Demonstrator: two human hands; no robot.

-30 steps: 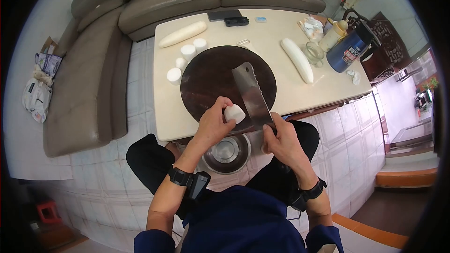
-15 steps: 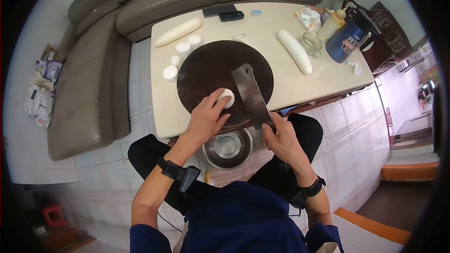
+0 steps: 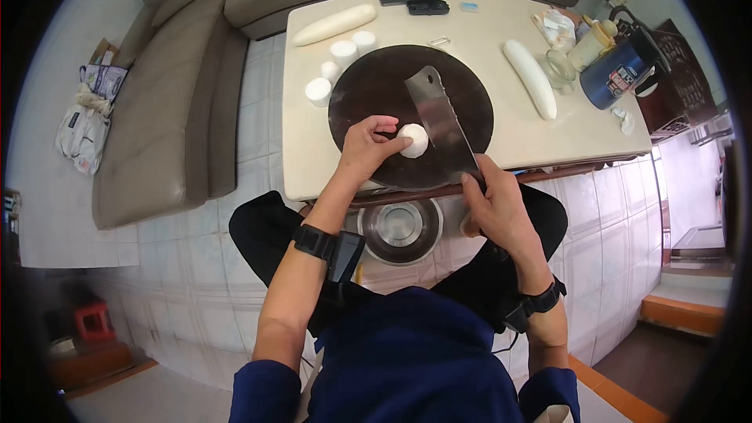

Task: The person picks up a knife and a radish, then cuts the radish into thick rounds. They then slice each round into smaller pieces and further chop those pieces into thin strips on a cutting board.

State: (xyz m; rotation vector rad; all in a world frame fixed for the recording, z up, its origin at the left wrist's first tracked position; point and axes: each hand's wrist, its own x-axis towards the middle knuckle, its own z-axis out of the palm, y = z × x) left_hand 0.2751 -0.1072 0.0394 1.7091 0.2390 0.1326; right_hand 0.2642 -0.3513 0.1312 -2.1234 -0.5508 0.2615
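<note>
Right hand (image 3: pixel 498 202) is wrapped round the cleaver (image 3: pixel 446 116), long axis running forward, slightly left, while left hand (image 3: pixel 366 146), nearer, fingers parted, has its thumb on the daikon chunk (image 3: pixel 415 141) just left of the cleaver, on the round cutting board (image 3: pixel 366 92).
</note>
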